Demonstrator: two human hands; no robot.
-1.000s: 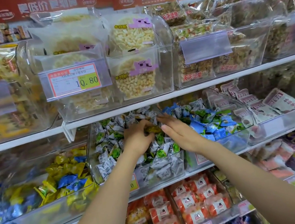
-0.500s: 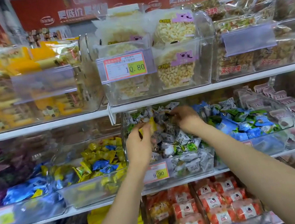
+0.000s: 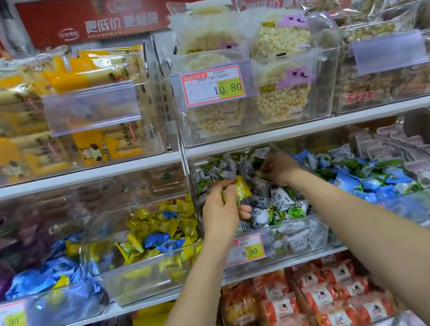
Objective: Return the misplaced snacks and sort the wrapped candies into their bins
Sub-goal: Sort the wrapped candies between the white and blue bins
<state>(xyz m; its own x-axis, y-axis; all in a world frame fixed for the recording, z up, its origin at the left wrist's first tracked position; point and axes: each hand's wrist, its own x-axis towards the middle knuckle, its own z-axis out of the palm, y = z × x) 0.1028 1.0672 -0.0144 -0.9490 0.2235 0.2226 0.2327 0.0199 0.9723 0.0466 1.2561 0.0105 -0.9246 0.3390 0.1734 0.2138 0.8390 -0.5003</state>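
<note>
Mid-sort by the look of it, nowhere near finished. Got one yellow candy (image 3: pixel 239 190) pinched between the thumb and fingertips of the left hand (image 3: pixel 223 208), held just above the green-and-white candies (image 3: pixel 280 203) in the middle bin (image 3: pixel 292 241), so presumably a stray fished out of the wrong pile. Not dropped home yet. Looks meant for the yellow candy bin (image 3: pixel 153 278), off to the left of those fingers and a bit lower, past the clear divider wall. Right hand (image 3: pixel 278 167) down in the same green-and-white pile, just right of the pinched candy and further back, fingers curled in among the wrappers. Can't tell whether gripping anything or only rummaging, with the tips hidden. Probably hunting for more strays. Plenty left besides: several blue candies (image 3: pixel 152 240) mixed into the yellow lot, left of and below the left fingertips, likely meant for a blue pile such as the blue-wrapped candies (image 3: pixel 353 182) out to the right of the right fingers. Some green wrappers sitting in that blue pile too, so more swapping needed there. No real read on the misplaced-snacks half of the job: nothing obviously out of place among the bagged snacks (image 3: pixel 275 38) up above both hands, though hard to judge from this angle.
</note>
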